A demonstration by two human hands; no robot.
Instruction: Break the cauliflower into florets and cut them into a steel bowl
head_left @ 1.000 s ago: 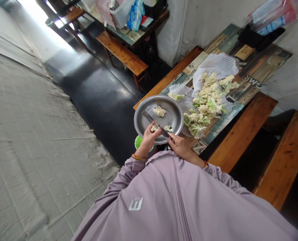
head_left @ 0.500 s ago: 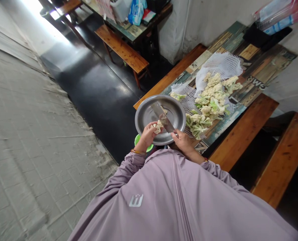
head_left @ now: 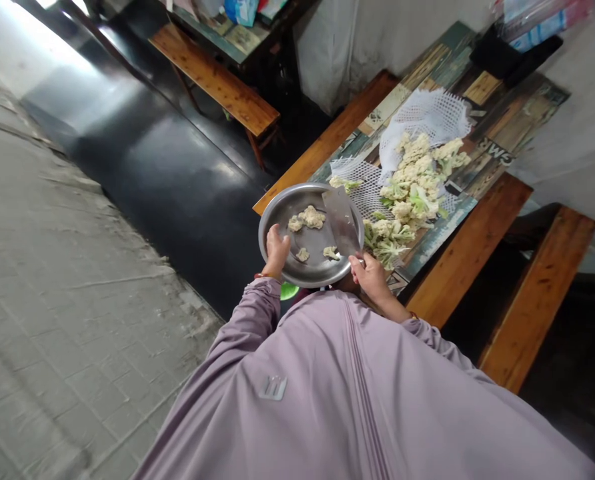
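My right hand (head_left: pixel 370 275) is wrapped round the handle of a cleaver (head_left: pixel 341 219), whose broad blade slants over the right side of a metal basin (head_left: pixel 266 233). Several pieces of cauliflower (head_left: pixel 311 217) lie inside the basin. At its left rim my left hand (head_left: pixel 278 250) holds nothing, with its fingers apart. To the right of the basin, a pile of cauliflower florets (head_left: pixel 417 183) rests on white foam netting (head_left: pixel 430 113) on the table.
The patterned table (head_left: pixel 520 127) has wooden benches (head_left: pixel 470 247) along its sides. A second bench (head_left: pixel 217 80) stands by another table at the back. Below the basin shows part of a green container (head_left: pixel 288 291). A rough grey wall-like surface (head_left: pixel 102 320) runs along the left.
My left hand has let go of the cauliflower piece and moved left to the rim. More pieces now lie in the basin. The cleaver has swung to the right side.
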